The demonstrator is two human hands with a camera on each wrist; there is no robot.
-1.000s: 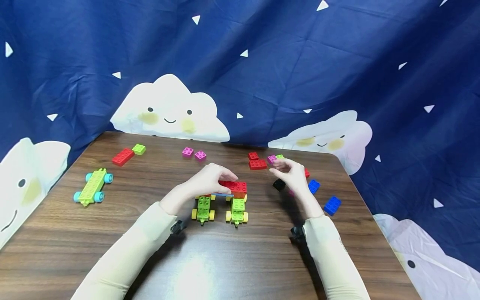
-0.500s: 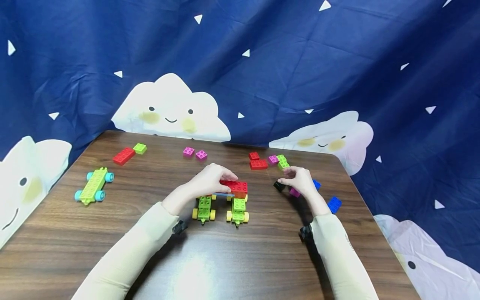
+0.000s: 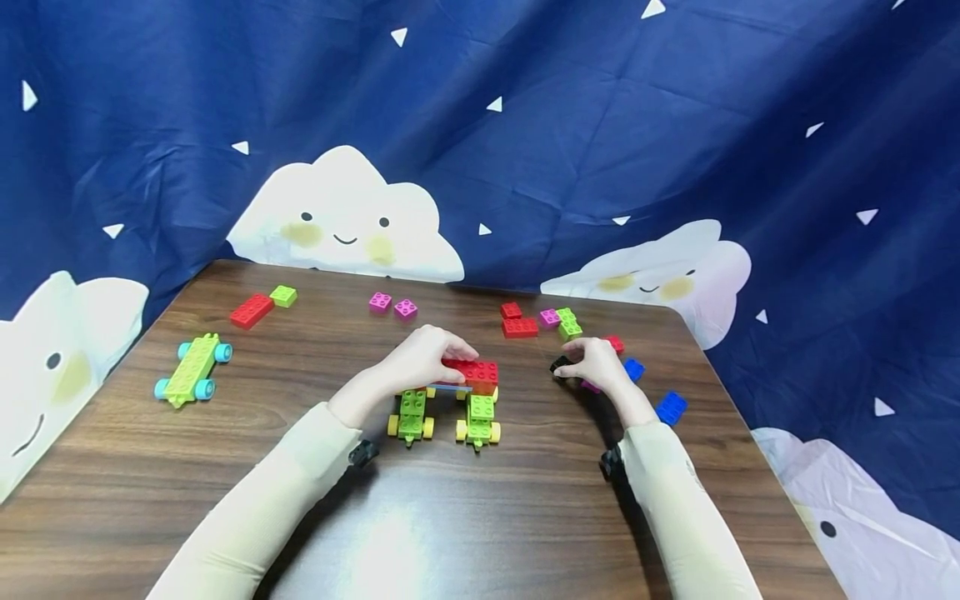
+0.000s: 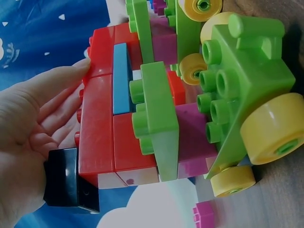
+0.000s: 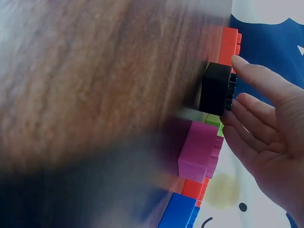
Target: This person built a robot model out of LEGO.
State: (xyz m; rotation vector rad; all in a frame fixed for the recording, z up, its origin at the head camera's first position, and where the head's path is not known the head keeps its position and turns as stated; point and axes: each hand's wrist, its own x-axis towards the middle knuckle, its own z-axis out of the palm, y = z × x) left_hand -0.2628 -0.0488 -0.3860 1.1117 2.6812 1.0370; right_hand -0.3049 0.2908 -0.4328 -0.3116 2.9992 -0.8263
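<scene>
Person's L hand (image 3: 423,358) sits over the brick vehicle assembly mid-table, fingers part-bent: the thumb and fingers hold the top red brick (image 3: 483,372), w/ the brick btwn them, loosely by the look of it. In the L wrist view, a black block (image 4: 71,180) stands at the end of the red row, just beside the palm; lower down come a light-blue brick (image 4: 122,78), green & magenta bricks, then a green wheeled base (image 4: 242,80) w/ yellow wheels. In the head view, 2 such yellow-wheeled ends jut out at 6 & btwn 4 and 5 o'clock from the L hand.

R hand (image 3: 600,367) is approx half open, thumb & fingers at opposite ends of a black brick (image 5: 216,89) on the table (image 3: 442,533); can't tell if they actually grip it. Around the R hand: magenta brick (image 3: 591,387) at approx 6, lime bricks (image 3: 568,323) at 11, 1 red brick (image 3: 616,343) at 1, blue bricks at 3 & 4.

From the L hand: 2 magenta 2x2 bricks (image 3: 393,305) at 11, lime 2x2 brick (image 3: 283,296) at 10 w/ a red 2x4 brick (image 3: 252,310) just beside it, lime wheeled base (image 3: 195,367) w/ turquoise wheels at 9. Dark-blue cloud-print curtain (image 3: 525,167) hangs at 12, past the far edge.
</scene>
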